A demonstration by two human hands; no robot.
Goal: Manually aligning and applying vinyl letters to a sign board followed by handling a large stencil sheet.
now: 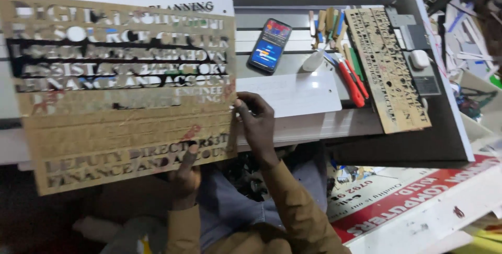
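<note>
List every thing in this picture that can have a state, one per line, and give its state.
Large stencil board: held up at its lower right corner, letters cut through.
Left hand: gripping the board's bottom edge.
Right hand: pinching the board's right edge.
Phone: lying flat, screen lit.
Small stencil board: lying flat on the table.
White plate: lying flat.
Red-handled cutter: lying flat; blade not clear.

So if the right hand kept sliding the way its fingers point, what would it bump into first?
The right hand points up and left, fingertips already at the edge of the big cut-out letter board. It would meet that board first, though depth is hard to judge.
</note>
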